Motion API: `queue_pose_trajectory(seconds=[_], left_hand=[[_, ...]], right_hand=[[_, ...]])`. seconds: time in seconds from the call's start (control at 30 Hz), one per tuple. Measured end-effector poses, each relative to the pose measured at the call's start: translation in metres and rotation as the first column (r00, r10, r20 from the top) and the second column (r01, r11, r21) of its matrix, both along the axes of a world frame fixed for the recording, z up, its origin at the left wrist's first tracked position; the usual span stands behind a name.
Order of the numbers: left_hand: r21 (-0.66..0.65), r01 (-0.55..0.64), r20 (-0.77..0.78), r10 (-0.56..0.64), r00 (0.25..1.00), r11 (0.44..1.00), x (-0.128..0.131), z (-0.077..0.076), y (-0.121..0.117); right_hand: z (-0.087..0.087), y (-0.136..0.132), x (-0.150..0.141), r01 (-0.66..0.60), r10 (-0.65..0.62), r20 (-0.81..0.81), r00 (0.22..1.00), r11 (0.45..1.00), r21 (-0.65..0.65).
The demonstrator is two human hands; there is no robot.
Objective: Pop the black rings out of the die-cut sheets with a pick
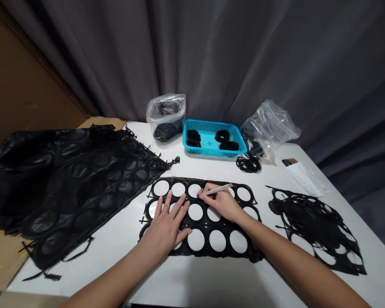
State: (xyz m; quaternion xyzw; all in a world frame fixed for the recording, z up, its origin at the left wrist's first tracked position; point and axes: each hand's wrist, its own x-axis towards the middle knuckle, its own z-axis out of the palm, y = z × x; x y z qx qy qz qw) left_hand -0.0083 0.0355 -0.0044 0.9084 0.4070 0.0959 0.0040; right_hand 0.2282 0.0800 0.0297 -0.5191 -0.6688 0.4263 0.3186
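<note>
The black perforated sheet (206, 226) lies beneath the left hand (167, 226).

The left hand (167, 222) lies palm down, fingers spread; the right hand (223, 202) pinches.

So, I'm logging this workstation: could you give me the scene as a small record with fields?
left hand: left hand open, palm down on black holed sheet
right hand: right hand gripping slim pale tool over top row
beyond: blue basket containing black bundles
left side: larger black sheet
right side: tangled black pile
</note>
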Motion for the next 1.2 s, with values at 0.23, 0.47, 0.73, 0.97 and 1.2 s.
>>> queue_pose_trajectory(seconds=[0.23,0.47,0.73,0.97,1.2], left_hand=[[0.033,-0.1,0.015,0.1,0.995,0.994,-0.006,-0.002,-0.005],[0.04,-0.238,-0.077,0.241,0.968,0.97,-0.018,0.001,-0.006],[0.014,-0.199,0.013,0.199,0.98,0.98,-0.025,0.005,0.002],[-0.109,0.246,0.159,-0.228,0.961,0.963,-0.004,0.028,-0.004],[-0.132,0.32,0.105,-0.308,0.946,0.938,0.02,0.025,-0.018]], right_hand=[[-0.002,0.003,-0.007,0.003,-0.003,0.005,1.0,1.0,-0.026],[-0.002,0.004,-0.009,0.013,-0.016,-0.03,0.999,0.995,-0.095],[-0.003,-0.004,0.023,0.194,-0.242,-0.243,0.939,0.959,-0.204],[-0.002,-0.032,0.055,0.399,-0.439,-0.25,0.863,0.896,-0.196],[0.002,-0.065,0.03,0.132,-0.14,-0.051,0.989,0.981,-0.142]])
